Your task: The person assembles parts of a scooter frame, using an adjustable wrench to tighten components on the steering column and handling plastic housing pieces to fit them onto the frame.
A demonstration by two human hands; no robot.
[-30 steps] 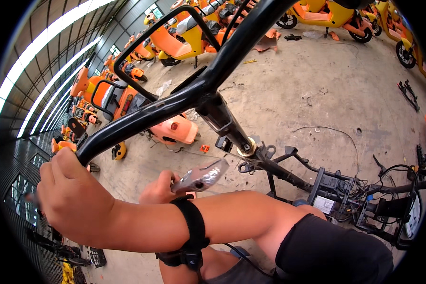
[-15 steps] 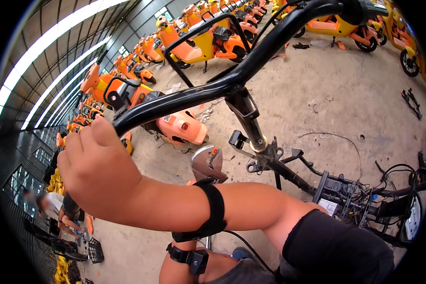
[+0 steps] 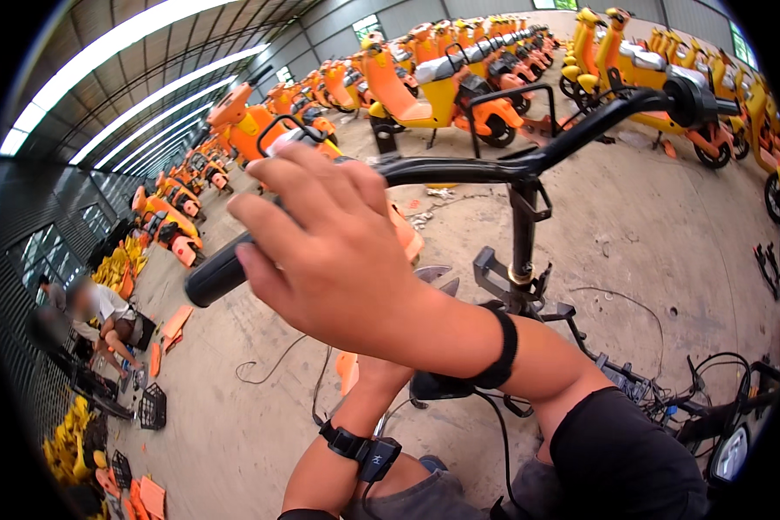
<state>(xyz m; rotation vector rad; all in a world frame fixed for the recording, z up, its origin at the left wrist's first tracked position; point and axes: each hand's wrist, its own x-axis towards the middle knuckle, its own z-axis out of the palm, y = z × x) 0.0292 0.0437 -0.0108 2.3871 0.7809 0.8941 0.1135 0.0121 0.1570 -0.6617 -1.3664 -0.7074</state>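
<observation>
My right hand (image 3: pixel 338 243) reaches across to the left side of a black handlebar (image 3: pixel 459 169). Its fingers curl loosely over the bar, spaced apart, with the thumb on the near side by the black rubber grip (image 3: pixel 221 277). My left forearm (image 3: pixel 325 472) rises from the lower edge and passes beneath my right forearm. The left hand's fingers are hidden there, so what they touch cannot be made out. The handlebar's black stem (image 3: pixel 524 225) runs down into a stripped scooter frame (image 3: pixel 572 325).
Rows of orange and yellow scooters (image 3: pixel 425 95) stand behind. Loose wiring (image 3: pixel 667 403) covers the frame at right. At left, two people (image 3: pixel 108 312) work low down beside a black crate (image 3: pixel 152 406), orange panels (image 3: pixel 175 322) and yellow parts (image 3: pixel 74 446). A thin cable (image 3: pixel 620 295) lies on the concrete floor.
My right hand has moved right and loosened from a tight fist into spaced fingers, exposing the grip's end. The handlebar appears further right. My view has shifted, showing more scooters.
</observation>
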